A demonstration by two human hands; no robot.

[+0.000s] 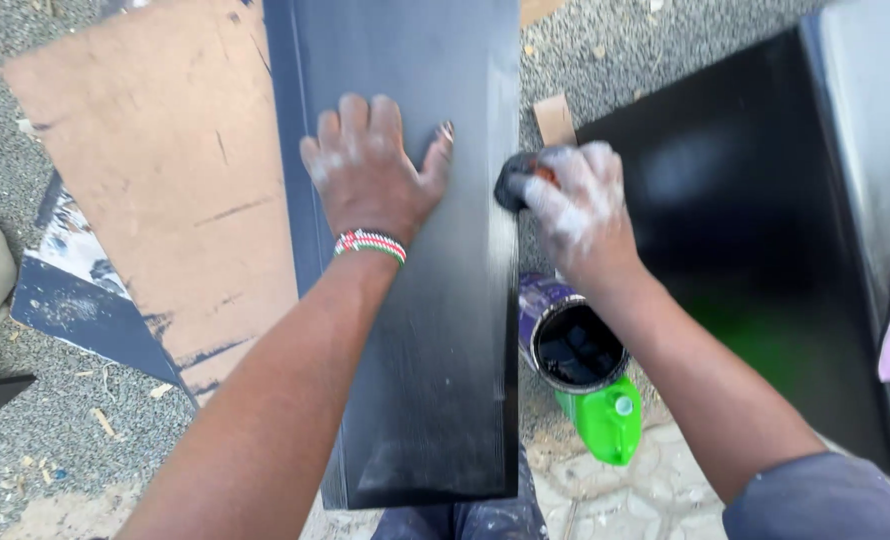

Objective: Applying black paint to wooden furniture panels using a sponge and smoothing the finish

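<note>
A long black-painted board lies lengthwise in front of me. My left hand rests flat on its upper part, fingers spread, a beaded bracelet at the wrist. My right hand, smeared with white, grips a dark sponge or rag and presses it against the board's right edge. Just below that hand stands an open tin of black paint beside the board.
A green plastic bottle lies next to the tin. A bare brown board lies at the left on gravel. A large glossy black panel fills the right. A small wood scrap lies between the boards.
</note>
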